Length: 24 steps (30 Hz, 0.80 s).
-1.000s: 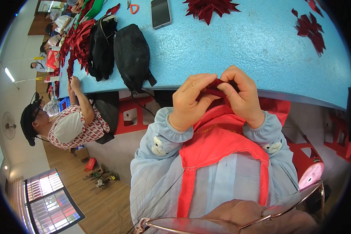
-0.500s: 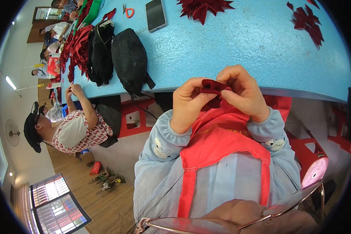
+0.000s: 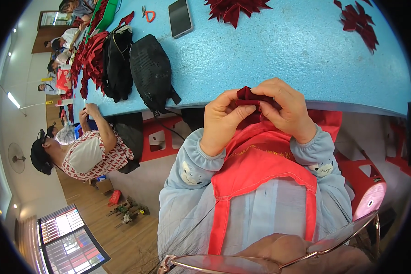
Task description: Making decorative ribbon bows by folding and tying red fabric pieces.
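A small piece of dark red folded fabric (image 3: 247,97) is held between my two hands, just in front of the table's near edge and above my red apron. My left hand (image 3: 221,119) pinches its left side between thumb and fingers. On the right side, my right hand (image 3: 285,107) has its fingers curled over the fabric's edge and its thumb pressed against it. The fabric stands up in a folded peak near the left fingertips. Its lower part is hidden behind my thumbs.
On the blue table (image 3: 260,59) lie a phone (image 3: 181,19), orange-handled snips (image 3: 149,16), two black bags (image 3: 150,68), and dark red pointed fabric pieces (image 3: 237,9), with more heaped at left (image 3: 90,59). Another person (image 3: 84,153) sits at the left. Red stools (image 3: 157,139) stand below.
My right fingers have shifted slightly over the fabric, and its left side now rises in a sharper fold. Both hands keep hold of it at nearly the same place.
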Each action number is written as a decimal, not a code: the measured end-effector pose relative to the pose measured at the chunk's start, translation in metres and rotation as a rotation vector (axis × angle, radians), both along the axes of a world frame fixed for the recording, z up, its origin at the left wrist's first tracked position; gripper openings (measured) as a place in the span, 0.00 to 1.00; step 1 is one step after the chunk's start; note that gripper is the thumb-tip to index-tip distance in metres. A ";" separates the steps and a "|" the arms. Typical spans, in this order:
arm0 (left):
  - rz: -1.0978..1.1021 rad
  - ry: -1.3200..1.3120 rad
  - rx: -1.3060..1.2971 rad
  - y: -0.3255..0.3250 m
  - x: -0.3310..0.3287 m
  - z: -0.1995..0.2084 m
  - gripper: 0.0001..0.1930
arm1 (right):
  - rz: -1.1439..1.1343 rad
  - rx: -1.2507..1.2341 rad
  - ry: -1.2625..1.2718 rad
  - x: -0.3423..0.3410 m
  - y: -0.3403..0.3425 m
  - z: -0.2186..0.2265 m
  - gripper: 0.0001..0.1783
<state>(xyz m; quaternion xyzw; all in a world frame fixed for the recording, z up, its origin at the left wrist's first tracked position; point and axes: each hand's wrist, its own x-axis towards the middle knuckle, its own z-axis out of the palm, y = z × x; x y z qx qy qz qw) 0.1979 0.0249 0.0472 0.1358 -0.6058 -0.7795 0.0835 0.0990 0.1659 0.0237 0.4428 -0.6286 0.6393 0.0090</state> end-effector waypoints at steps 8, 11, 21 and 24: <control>-0.041 -0.090 0.005 0.001 -0.001 0.005 0.15 | -0.047 0.068 -0.079 0.002 0.003 -0.003 0.13; -0.074 -0.152 0.044 0.000 0.001 0.006 0.15 | -0.056 0.075 -0.264 0.005 0.004 -0.004 0.09; -0.334 -0.360 0.501 -0.035 -0.004 -0.001 0.09 | 0.178 0.149 -0.280 -0.013 0.013 -0.001 0.05; -0.297 -0.381 0.502 -0.034 -0.001 0.003 0.08 | 0.204 0.226 -0.226 -0.014 0.013 0.004 0.05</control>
